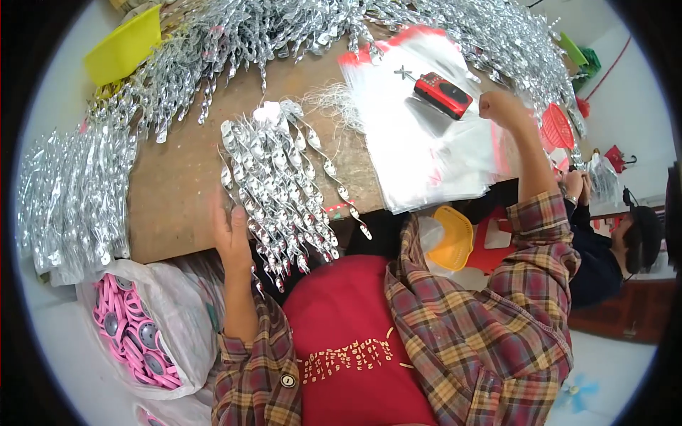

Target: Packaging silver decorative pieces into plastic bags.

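Note:
A bunch of silver twisted foil strips (284,177) lies near the table's front edge, its lower ends hanging over. My left hand (231,231) is at the left side of this bunch, fingers stretched out and slightly blurred, with nothing seen in it. My right hand (503,110) is curled closed above the right edge of a stack of clear plastic bags (412,149) with red-pink borders. Whatever its fingers may hold is hidden. Just left of that hand, a red and black radio (443,96) rests on the bags.
More silver strips (78,192) line the table's left and far edges. White threads (334,103) lie beside the bags. A sack of pink and grey round pieces (131,330) stands at lower left. A yellow basket (453,238) is below the table edge; another person (604,248) is at right.

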Demonstrator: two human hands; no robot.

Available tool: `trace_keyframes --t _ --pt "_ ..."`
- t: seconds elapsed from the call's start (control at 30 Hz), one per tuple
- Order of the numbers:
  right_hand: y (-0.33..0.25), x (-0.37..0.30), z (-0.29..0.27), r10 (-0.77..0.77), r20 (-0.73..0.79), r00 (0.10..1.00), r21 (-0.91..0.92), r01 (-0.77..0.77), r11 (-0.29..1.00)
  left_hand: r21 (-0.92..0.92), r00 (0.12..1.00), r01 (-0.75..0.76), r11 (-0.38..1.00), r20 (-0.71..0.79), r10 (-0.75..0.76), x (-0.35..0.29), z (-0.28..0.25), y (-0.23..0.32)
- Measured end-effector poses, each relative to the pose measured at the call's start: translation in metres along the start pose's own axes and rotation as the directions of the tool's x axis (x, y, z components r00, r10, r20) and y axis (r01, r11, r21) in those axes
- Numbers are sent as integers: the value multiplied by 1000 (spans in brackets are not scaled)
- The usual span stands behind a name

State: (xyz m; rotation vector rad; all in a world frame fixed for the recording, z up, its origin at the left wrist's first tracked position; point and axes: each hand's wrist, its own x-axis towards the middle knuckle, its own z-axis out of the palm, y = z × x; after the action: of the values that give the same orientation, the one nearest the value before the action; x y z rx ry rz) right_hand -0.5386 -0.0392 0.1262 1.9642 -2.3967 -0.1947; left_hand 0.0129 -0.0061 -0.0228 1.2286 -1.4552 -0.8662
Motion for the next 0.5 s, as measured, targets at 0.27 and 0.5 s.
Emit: trace_keyframes --t 0.27,0.5 --pt "14 -4 -68 -45 56 997 0 45 999 0 998 -59 998 -9 59 -2 8 16" --pt "-22 -33 -142 -19 -157 987 -142 -3 990 -16 995 -100 995 13 100 2 14 11"
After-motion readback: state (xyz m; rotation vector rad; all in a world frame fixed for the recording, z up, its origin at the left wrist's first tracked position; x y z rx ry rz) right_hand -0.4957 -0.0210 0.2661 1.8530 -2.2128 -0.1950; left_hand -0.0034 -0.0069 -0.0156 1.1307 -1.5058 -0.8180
